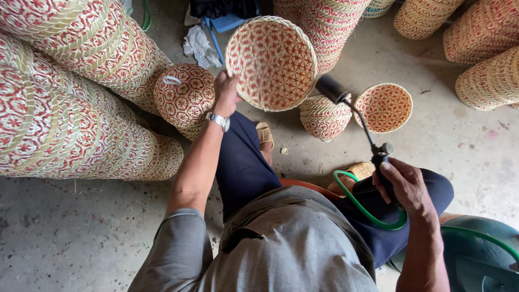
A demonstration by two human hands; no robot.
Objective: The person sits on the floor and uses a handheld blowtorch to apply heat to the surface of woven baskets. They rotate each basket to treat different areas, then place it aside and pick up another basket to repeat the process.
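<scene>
My left hand (226,92) grips the rim of a round woven basket (273,62), red and cream, held up with its opening facing me. My right hand (403,184) holds the handle of a black gas torch (354,111). The torch's nozzle points up toward the basket's right edge. A green hose (362,208) curls from the torch handle across my lap. A silver watch sits on my left wrist.
Long stacks of nested woven baskets (70,97) lie at the left and along the top right. Smaller baskets (384,107) rest on the concrete floor ahead of my knees. A green gas cylinder (481,254) stands at the lower right.
</scene>
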